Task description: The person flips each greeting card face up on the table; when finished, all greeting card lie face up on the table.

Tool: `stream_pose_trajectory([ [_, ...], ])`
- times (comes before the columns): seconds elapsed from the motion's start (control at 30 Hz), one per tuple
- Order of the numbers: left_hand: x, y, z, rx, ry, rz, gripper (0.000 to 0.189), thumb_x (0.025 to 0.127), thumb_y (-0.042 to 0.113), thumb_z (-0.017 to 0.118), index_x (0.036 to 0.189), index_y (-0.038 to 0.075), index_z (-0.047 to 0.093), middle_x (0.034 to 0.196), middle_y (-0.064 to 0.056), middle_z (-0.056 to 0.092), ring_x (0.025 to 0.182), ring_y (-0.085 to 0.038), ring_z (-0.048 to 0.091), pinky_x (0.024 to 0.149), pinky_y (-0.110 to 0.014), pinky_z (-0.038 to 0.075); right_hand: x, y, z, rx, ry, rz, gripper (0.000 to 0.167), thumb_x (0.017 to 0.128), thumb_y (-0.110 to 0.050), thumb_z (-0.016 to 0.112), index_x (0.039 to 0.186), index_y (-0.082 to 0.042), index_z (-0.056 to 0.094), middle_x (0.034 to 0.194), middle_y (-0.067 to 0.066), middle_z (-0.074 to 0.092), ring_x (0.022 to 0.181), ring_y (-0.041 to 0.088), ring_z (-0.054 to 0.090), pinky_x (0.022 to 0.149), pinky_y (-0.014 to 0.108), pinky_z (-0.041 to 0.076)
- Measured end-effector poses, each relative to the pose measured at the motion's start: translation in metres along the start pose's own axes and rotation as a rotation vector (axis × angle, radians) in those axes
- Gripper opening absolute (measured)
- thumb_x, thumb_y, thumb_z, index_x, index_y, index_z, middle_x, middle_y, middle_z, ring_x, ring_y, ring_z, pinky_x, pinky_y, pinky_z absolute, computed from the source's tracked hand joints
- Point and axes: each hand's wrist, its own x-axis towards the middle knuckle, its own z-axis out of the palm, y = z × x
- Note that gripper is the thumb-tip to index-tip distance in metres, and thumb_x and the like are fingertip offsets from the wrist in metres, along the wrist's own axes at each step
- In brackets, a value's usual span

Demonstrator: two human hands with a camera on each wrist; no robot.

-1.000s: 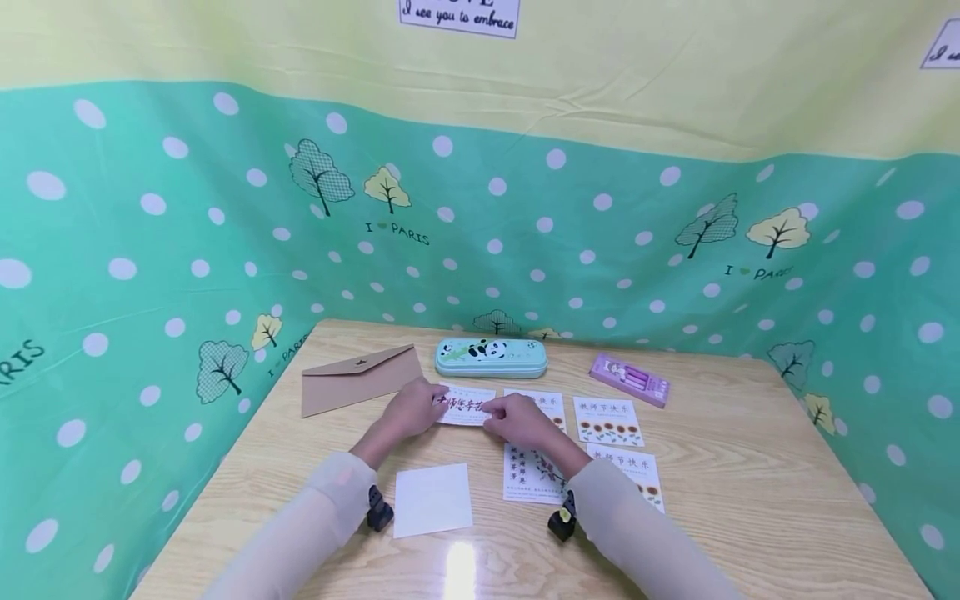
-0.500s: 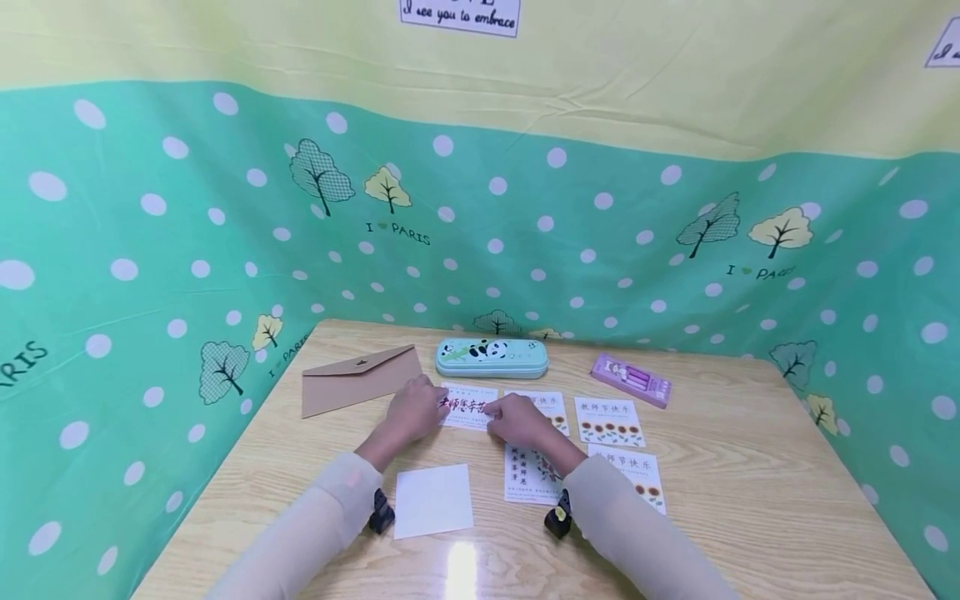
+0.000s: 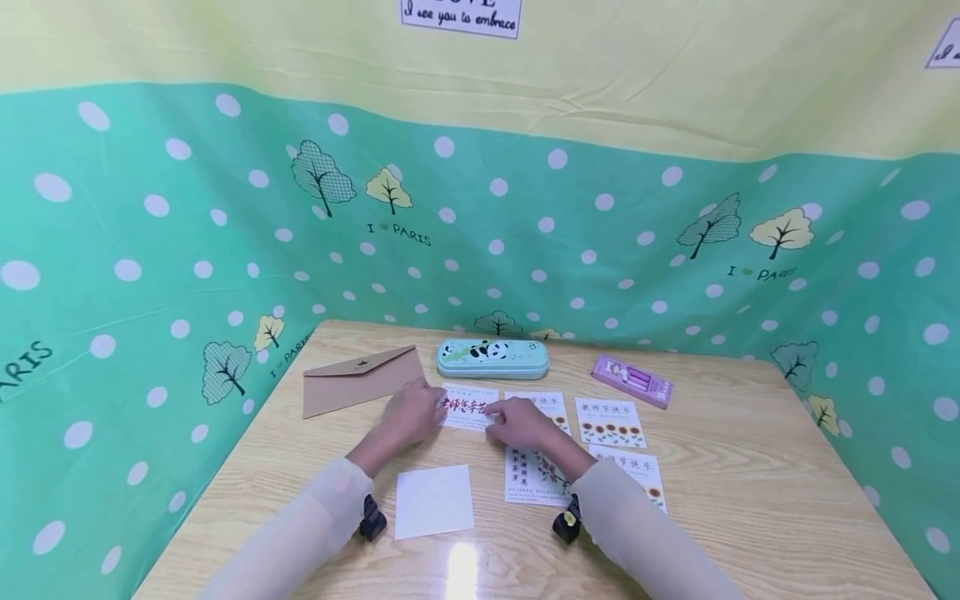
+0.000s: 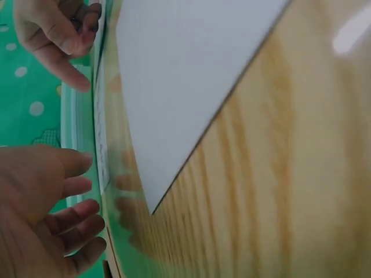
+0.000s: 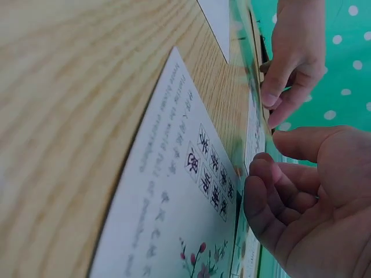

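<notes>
A white card with large red handwriting-style characters (image 3: 468, 406) lies on the wooden table in front of the pencil case. My left hand (image 3: 408, 414) is at its left edge, fingertips touching or right beside it. At the card's right edge is my right hand (image 3: 525, 423), with the index finger and thumb toward the red writing. The left wrist view has the left hand (image 4: 46, 202) with relaxed, slightly bent fingers. In the right wrist view, thumb and fingers of the right hand (image 5: 319, 197) are apart with nothing between them. The right forearm partly covers a flower-branch card (image 3: 528, 483).
A blank white card (image 3: 435, 502) lies between the forearms. Three sunflower cards stand in view on the right, one (image 3: 609, 419) fully visible. Behind are a brown envelope (image 3: 360, 383), a mint panda pencil case (image 3: 492, 359) and a purple pen box (image 3: 632, 381). A patterned curtain (image 3: 525, 250) surrounds the table.
The red-lettered card has settled flat and shifted slightly right, with its top lines showing more. My fingers have eased off its edges; both hands otherwise stay nearly in place.
</notes>
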Motion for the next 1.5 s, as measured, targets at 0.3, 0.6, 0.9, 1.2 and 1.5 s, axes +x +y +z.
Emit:
stream_pose_trajectory([
  [0.3, -0.041, -0.001, -0.012, -0.033, 0.014, 0.033, 0.036, 0.094, 0.028, 0.071, 0.125, 0.009, 0.072, 0.114, -0.013, 0.069, 0.101, -0.030, 0.063, 0.088, -0.045, 0.055, -0.012, 0.007, 0.007, 0.056, -0.016, -0.050, 0.041, 0.095, -0.021, 0.064, 0.135, -0.011, 0.066, 0.064, -0.007, 0.053, 0.052, 0.008, 0.044, 0.051, 0.023, 0.036],
  [0.6, -0.084, 0.005, -0.020, -0.121, -0.012, -0.023, 0.037, 0.089, 0.028, 0.078, 0.123, 0.014, 0.074, 0.110, -0.007, 0.067, 0.101, -0.023, 0.063, 0.088, -0.042, 0.055, -0.034, -0.006, 0.025, 0.128, -0.092, -0.148, 0.043, 0.094, -0.018, 0.067, 0.135, -0.005, 0.065, 0.068, -0.006, 0.062, 0.053, 0.006, 0.050, 0.053, 0.022, 0.041],
  [0.9, -0.122, 0.002, -0.023, -0.146, -0.022, -0.045, 0.039, 0.081, 0.025, 0.085, 0.117, 0.014, 0.076, 0.104, 0.001, 0.066, 0.098, -0.016, 0.061, 0.089, -0.040, 0.055, -0.048, -0.016, 0.039, 0.107, -0.086, -0.192, 0.040, 0.090, -0.011, 0.068, 0.129, -0.003, 0.067, 0.066, -0.012, 0.058, 0.053, 0.002, 0.049, 0.052, 0.018, 0.039],
  [1.2, -0.148, 0.001, -0.025, -0.157, -0.012, -0.044, 0.049, 0.075, 0.025, 0.088, 0.120, 0.010, 0.075, 0.103, 0.003, 0.064, 0.096, -0.012, 0.057, 0.085, -0.037, 0.054, -0.049, -0.018, 0.047, 0.027, -0.037, -0.228, 0.017, 0.085, -0.008, 0.063, 0.074, -0.015, 0.053, 0.059, -0.014, 0.044, 0.051, -0.001, 0.038, 0.051, 0.016, 0.030],
  [1.5, -0.157, 0.000, -0.013, -0.128, 0.010, 0.021, 0.051, 0.073, 0.030, 0.089, 0.119, 0.010, 0.076, 0.102, 0.005, 0.063, 0.096, -0.012, 0.055, 0.086, -0.037, 0.053, -0.057, -0.020, 0.045, 0.076, -0.041, -0.163, 0.040, 0.087, -0.009, 0.068, 0.127, -0.005, 0.071, 0.069, -0.009, 0.058, 0.057, 0.003, 0.046, 0.054, 0.018, 0.038],
])
